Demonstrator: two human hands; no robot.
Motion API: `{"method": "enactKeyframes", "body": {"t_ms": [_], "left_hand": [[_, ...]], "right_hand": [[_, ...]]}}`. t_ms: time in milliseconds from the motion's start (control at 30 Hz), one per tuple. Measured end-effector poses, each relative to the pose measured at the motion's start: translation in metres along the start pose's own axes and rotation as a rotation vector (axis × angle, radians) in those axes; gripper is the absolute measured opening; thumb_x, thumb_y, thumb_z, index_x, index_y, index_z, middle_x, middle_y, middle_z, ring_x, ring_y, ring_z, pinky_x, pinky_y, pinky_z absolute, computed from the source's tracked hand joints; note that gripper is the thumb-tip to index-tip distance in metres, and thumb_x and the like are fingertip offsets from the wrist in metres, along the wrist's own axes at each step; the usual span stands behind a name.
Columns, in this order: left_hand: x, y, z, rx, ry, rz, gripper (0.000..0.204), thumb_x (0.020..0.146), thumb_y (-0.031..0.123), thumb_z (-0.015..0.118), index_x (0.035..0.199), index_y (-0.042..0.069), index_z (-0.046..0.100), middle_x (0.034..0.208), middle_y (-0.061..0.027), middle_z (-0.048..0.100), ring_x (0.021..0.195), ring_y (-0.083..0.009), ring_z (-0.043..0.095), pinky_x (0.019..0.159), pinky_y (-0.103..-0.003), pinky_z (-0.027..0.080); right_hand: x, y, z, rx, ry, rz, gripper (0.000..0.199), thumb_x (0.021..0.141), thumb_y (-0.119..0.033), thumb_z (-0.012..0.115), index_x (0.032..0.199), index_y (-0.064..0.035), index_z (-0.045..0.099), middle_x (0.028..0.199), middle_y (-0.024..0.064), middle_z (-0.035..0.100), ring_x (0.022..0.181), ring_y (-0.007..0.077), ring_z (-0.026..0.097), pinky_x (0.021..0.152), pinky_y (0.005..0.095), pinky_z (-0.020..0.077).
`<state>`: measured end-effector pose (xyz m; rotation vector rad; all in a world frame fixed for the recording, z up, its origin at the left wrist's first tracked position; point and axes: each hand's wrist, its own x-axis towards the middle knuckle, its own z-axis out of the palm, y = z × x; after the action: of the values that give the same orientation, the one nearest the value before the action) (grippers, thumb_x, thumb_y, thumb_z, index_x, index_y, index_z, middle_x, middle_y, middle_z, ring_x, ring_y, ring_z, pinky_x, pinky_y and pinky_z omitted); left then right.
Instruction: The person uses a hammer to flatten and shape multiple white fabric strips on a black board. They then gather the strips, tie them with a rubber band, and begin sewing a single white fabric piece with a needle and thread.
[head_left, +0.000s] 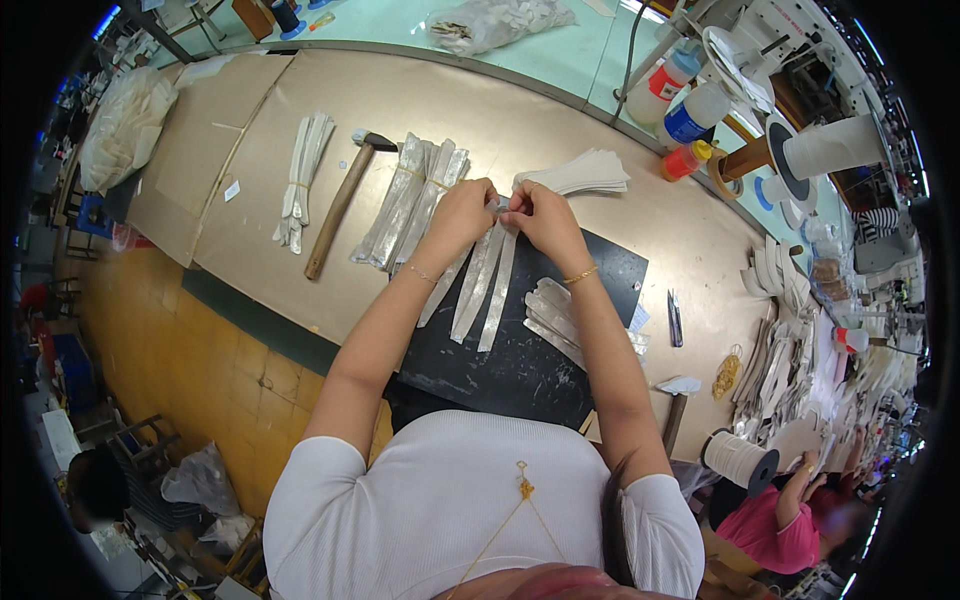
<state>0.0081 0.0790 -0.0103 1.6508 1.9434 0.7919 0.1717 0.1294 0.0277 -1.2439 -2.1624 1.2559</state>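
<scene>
Nearest the camera: wearer's white ribbed-knit short-sleeved top [440,480] with a fine gold chain necklace [525,488]. Clock centred on the hands.

Left hand [465,213]: grip closed to a pinch, thumb against fingers, at the upper end of the long, flat, pale glossy strips [476,285]. Right hand [543,218]: same pinch, just beside it, same ends. Fingertips cover the contact, so can't tell which strip each one has. Strips fan out toward 6–7 o'clock over a scuffed matte black flat board [545,385].

5 o'clock: loose pile of shorter, round-ended pale glossy strips [555,315], partly behind the right forearm. 2 o'clock: fanned stack of smooth matte off-white pieces [580,173]. 9 o'clock: silvery, wrinkled banded strip bundles [405,205], then a hammer with brown wooden handle [337,220]. All on a tan, slightly shiny desk [400,95].
</scene>
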Motion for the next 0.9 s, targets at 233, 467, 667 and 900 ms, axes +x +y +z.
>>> {"method": "enactKeyframes", "body": {"t_ms": [233, 467, 667, 900], "left_hand": [[-0.002, 0.006, -0.038, -0.446, -0.2, -0.109, 0.026, 0.08, 0.012, 0.078, 0.101, 0.0, 0.07, 0.076, 0.0004, 0.063, 0.067, -0.0087, 0.057, 0.061, -0.025, 0.046], [-0.011, 0.025, -0.054, -0.816, -0.258, -0.172, 0.021, 0.087, 0.019, 0.075, 0.099, 0.002, 0.072, 0.078, 0.0021, 0.064, 0.065, -0.0063, 0.053, 0.056, -0.02, 0.041], [-0.011, 0.045, -0.08, -0.774, 0.032, 0.028, 0.017, 0.091, 0.017, 0.071, 0.099, 0.002, 0.071, 0.08, -0.0009, 0.068, 0.068, -0.0064, 0.058, 0.06, -0.021, 0.045], [-0.019, 0.086, -0.107, -0.915, 0.078, 0.168, 0.019, 0.093, 0.011, 0.068, 0.105, -0.004, 0.067, 0.098, -0.0102, 0.074, 0.085, -0.0093, 0.066, 0.076, -0.023, 0.053]], "right_hand": [[-0.023, -0.026, -0.022, 0.046, -0.093, -0.099, 0.017, 0.077, -0.005, 0.077, 0.08, -0.0004, 0.06, 0.074, 0.0087, 0.065, 0.069, 0.0183, 0.062, 0.066, 0.0313, 0.0501], [-0.042, -0.06, -0.05, 0.127, -0.239, -0.265, 0.015, 0.079, -0.004, 0.075, 0.08, 0.0003, 0.06, 0.073, 0.008, 0.065, 0.067, 0.0162, 0.063, 0.066, 0.0308, 0.0507], [-0.075, -0.108, -0.075, 0.081, -0.307, -0.339, 0.013, 0.078, 0.0, 0.073, 0.08, 0.0005, 0.059, 0.075, 0.0083, 0.066, 0.069, 0.0171, 0.068, 0.066, 0.0298, 0.0513], [-0.086, -0.124, -0.079, 0.123, -0.214, -0.544, 0.011, 0.079, 0.001, 0.07, 0.084, 0.0002, 0.06, 0.076, 0.01, 0.065, 0.071, 0.0193, 0.068, 0.068, 0.0305, 0.0531]]}}
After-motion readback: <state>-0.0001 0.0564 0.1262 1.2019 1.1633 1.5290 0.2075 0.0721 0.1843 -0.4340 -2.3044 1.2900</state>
